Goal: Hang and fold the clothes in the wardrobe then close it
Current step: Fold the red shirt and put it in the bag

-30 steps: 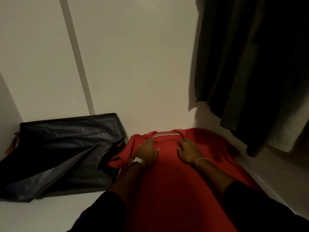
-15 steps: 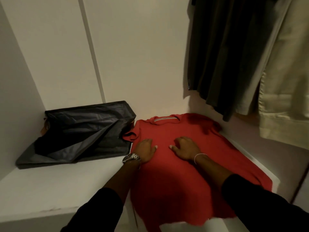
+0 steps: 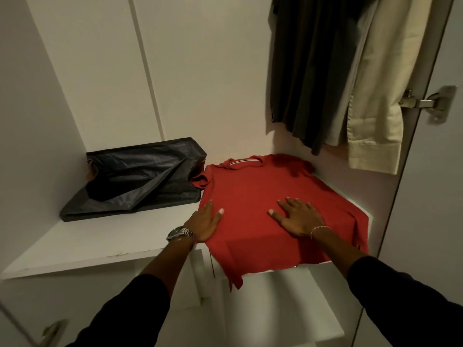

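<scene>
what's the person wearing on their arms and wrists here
Both arms are in dark, near-black long sleeves pushed up so the forearms are bare. The left hand has a silver metal watch with a link band on its wrist. The right hand has a thin, pale beaded bracelet on its wrist. No rings or gloves show.

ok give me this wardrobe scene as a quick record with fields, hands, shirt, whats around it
left hand: left hand flat on the near left edge of the shirt, fingers straight
right hand: right hand flat on the shirt, fingers spread
shirt: red shirt spread on the white shelf, collar toward the back wall, hem hanging over the front edge
beside it: dark bag on the shelf, left of the shirt
hanging: dark garment and beige garment above right
door: hinge visible, wardrobe open
</scene>
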